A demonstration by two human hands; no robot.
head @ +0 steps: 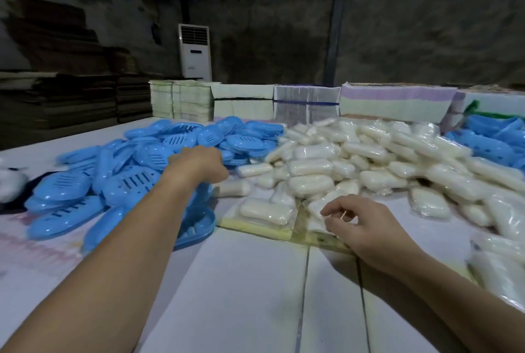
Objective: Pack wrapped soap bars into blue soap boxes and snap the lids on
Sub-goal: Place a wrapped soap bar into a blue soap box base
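A heap of blue soap boxes and slotted lids point(127, 171) covers the left of the table. To its right, a big heap of white wrapped soap bars point(355, 154) fills the middle and right. My left hand point(199, 165) reaches onto the right edge of the blue heap with its fingers curled down, and what they hold is hidden. A blue box half point(199, 233) lies under my left forearm. My right hand point(360, 225) rests at the near edge of the soap heap, with thumb and fingertips pinching the wrapper of a soap bar point(318, 208). Another wrapped bar point(267, 210) lies just to the left.
The white panelled table top point(241, 281) stretches toward me. More blue boxes point(500, 137) lie at the far right, and more wrapped bars point(500, 261) at the right edge. Bundled stacks of flat cartons point(306, 102) line the back of the table. Cardboard stacks point(62, 102) stand at the left.
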